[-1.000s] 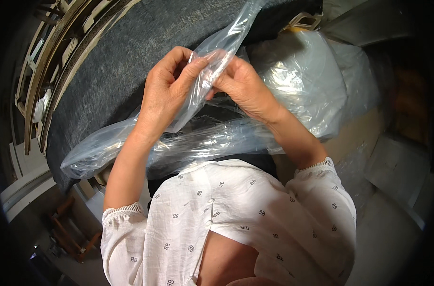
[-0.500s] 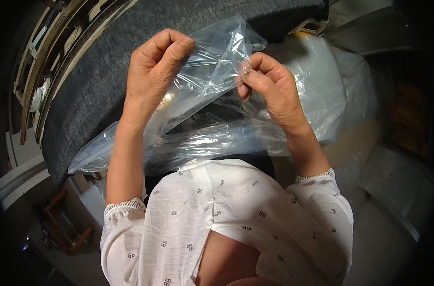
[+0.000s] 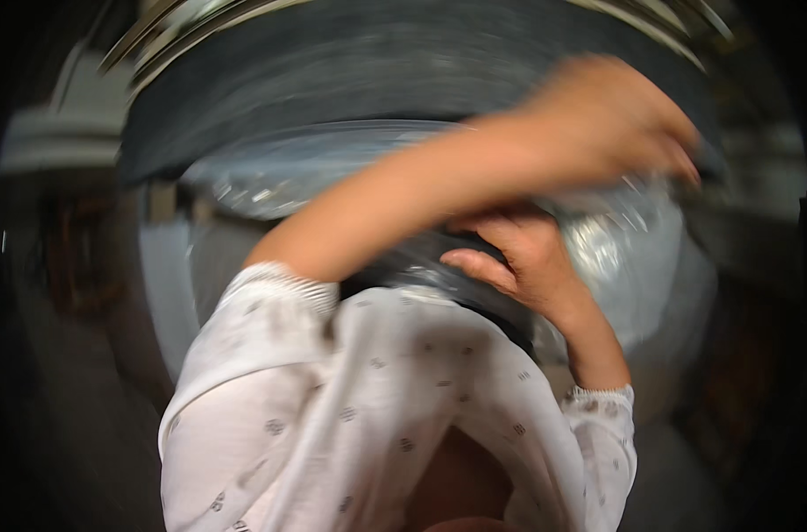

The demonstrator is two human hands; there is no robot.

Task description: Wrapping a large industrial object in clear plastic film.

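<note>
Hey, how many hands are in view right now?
2. The left hand is at the upper right, blurred, its forearm crossing the picture. The right hand is below it, partly behind that forearm. Others could be hidden in the dark edges.

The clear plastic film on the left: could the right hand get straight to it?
Probably not straight: the left forearm crosses between the right hand and the clear plastic film, though whether there's room underneath is unclear.

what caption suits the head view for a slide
Left forearm crosses over clear plastic, left hand blurred, right hand below it.
</note>
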